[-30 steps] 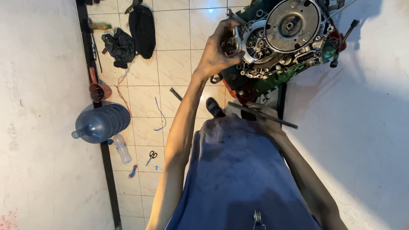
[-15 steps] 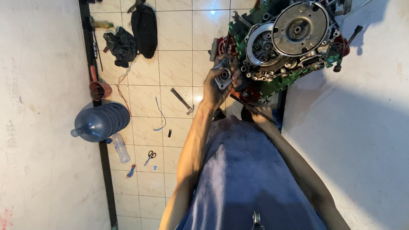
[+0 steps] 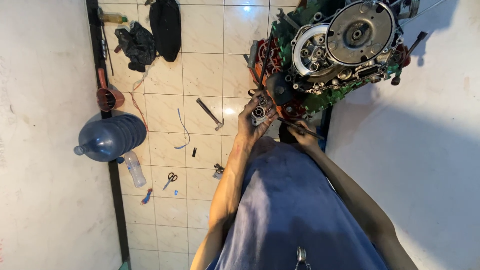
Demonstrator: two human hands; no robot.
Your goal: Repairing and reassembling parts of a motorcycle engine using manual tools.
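An engine (image 3: 345,45) with an open side, showing a round silver flywheel and gears, sits on a green and red stand (image 3: 327,97). My left hand (image 3: 252,125) is below the engine and grips a small round metal part (image 3: 259,112). My right hand (image 3: 304,137) is just to its right, close to my blue shirt, and holds a thin dark rod-like tool (image 3: 299,129). The tool's tip points toward the part. Both hands are clear of the engine.
On the tiled floor lie a hammer (image 3: 209,114), scissors (image 3: 170,180), a blue wire (image 3: 182,131) and a small metal piece (image 3: 218,171). A big blue water jug (image 3: 111,137), a plastic bottle (image 3: 134,169), a black bag (image 3: 165,27) and a dark cloth (image 3: 136,45) lie along the left wall.
My left hand has come down from the engine's side toward my body, carrying the small metal part. My right hand now shows beside it with the thin tool.
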